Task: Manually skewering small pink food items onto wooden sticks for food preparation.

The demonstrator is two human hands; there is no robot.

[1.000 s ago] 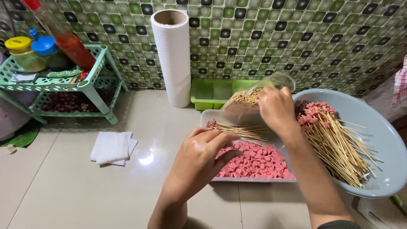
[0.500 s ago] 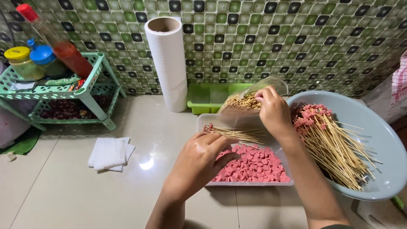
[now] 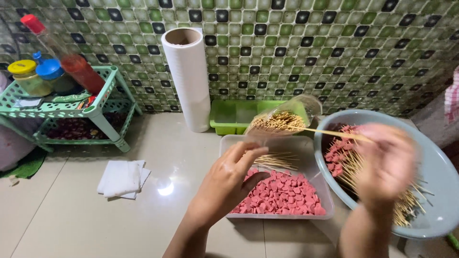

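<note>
Left to right, we list: left hand (image 3: 228, 184), fingers loosely spread, holding nothing, over a clear tray (image 3: 229, 143) of pink sausage slices (image 3: 282, 193). A tilted clear jar of skewers (image 3: 282, 119) lies behind. Our right hand (image 3: 387, 162), motion-blurred, pinches one bamboo skewer (image 3: 330, 133) above the grey basin (image 3: 430, 143); its fingers we cannot make out.

Light is moderate and even, coming from overhead: a small white glare spot sits on the glossy pale tiled floor (image 3: 166, 189), left of the left hand (image 3: 228, 180). Soft shadows fall beneath that hand. The right hand (image 3: 386, 162) is smeared by motion blur; the left is sharp. The patterned green mosaic wall (image 3: 306, 43) bows slightly toward the edges.
</note>
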